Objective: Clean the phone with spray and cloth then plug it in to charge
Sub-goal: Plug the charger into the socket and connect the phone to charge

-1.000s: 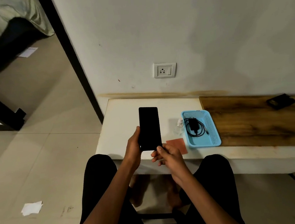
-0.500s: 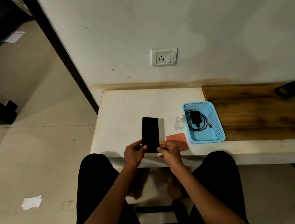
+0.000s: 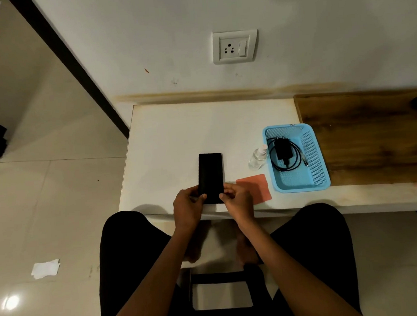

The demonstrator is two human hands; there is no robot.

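Phone (image 3: 211, 176): black, screen dark, long axis pointing away from the person; near end held between both hands, far end reaching out past the fingertips. Whether it lies flat on the tabletop (image 3: 176, 140) or sits just above it: cannot tell.
Left hand (image 3: 187, 207): fingers curled at the phone's lower left edge, thumb on the front face.
Right hand (image 3: 238, 201): fingers curled at the phone's lower right edge, pinching it.
Cloth (image 3: 256, 187): red-orange rectangle, flat on the tabletop, touching or just beside the right hand on its outer side.
Spray bottle (image 3: 258, 158): small, clear, pale cap; lying tilted, beyond the right hand and to its right, against the left wall of the basket.
Basket (image 3: 314, 154): light blue, mesh walls, right of the right hand, straddling the white surface and the wooden board (image 3: 375, 139).
Charger (image 3: 283, 149): black plug with 1 coiled cable, inside the basket.
Wall socket (image 3: 235, 46): white plate, 1 outlet, 1 switch, on the wall well beyond both hands.
Floor: 1 scrap of white paper (image 3: 45, 268), well left of the left hand.
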